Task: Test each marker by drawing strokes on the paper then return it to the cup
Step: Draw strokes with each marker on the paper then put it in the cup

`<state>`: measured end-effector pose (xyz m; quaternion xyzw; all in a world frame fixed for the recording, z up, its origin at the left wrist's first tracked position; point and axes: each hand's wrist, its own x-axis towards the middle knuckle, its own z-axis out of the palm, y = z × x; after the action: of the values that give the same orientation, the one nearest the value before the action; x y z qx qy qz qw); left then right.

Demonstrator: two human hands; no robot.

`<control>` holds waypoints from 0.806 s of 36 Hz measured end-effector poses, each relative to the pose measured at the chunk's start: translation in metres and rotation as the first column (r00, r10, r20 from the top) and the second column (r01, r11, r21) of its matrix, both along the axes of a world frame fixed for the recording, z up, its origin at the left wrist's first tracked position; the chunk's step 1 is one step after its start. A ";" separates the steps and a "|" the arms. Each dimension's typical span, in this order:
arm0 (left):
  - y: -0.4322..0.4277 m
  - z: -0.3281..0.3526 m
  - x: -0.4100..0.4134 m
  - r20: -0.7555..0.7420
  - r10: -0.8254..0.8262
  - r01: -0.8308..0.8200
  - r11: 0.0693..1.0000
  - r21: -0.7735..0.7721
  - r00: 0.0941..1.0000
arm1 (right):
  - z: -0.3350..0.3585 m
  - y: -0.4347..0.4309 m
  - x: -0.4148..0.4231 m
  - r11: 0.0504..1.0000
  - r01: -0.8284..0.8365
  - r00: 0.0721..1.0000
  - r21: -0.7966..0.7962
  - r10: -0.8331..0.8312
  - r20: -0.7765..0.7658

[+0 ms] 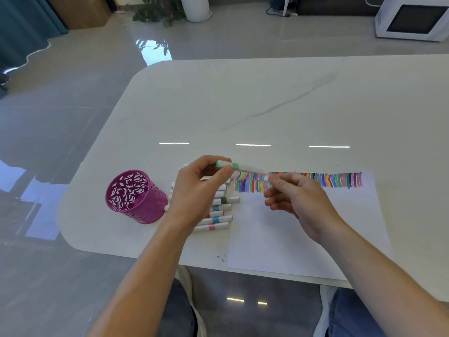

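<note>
A white marker with a light green band and cap (pixel 239 166) is held level above the table, between both hands. My left hand (pixel 198 188) pinches its green capped end. My right hand (pixel 295 193) pinches the other end with thumb and forefinger. Below lies a white sheet of paper (pixel 303 234) with two rows of many coloured strokes (pixel 298 181) along its far edge. A purple cut-out metal cup (pixel 134 197) stands to the left and looks empty. Several white markers (pixel 218 212) lie side by side between cup and paper, partly hidden by my left hand.
The white marble-look table (pixel 267 105) has a rounded left corner and its near edge lies close to my knees. A few small ink dots (pixel 222 258) mark the table by the paper's lower left corner. A white microwave (pixel 413 18) sits on the floor beyond.
</note>
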<state>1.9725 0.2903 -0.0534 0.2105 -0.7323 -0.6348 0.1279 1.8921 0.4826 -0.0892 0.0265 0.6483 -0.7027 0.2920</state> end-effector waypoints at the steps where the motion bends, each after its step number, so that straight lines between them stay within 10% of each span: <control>1: -0.002 0.002 0.002 -0.010 0.020 -0.020 1.000 0.000 1.000 | -0.002 0.000 0.000 0.999 -0.008 1.000 0.040 0.008 -0.010; 9: -0.013 0.015 0.022 -0.211 0.114 -0.173 0.942 -0.289 0.971 | -0.012 -0.007 0.008 0.906 -0.118 0.949 0.407 0.223 -0.222; 19: -0.035 0.025 0.043 -0.510 0.186 -0.500 0.633 -0.592 0.840 | -0.020 -0.017 0.020 0.776 -0.194 0.854 0.600 0.435 -0.286; 29: -0.057 0.020 0.053 -0.305 0.395 -0.498 0.656 -0.567 0.867 | -0.016 -0.020 0.021 0.750 -0.194 0.845 0.632 0.455 -0.281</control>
<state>2.0254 0.2329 -0.0334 0.2794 -0.8142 -0.3158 0.3992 1.9131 0.4625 -0.1055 -0.1529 0.8720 -0.3958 0.2442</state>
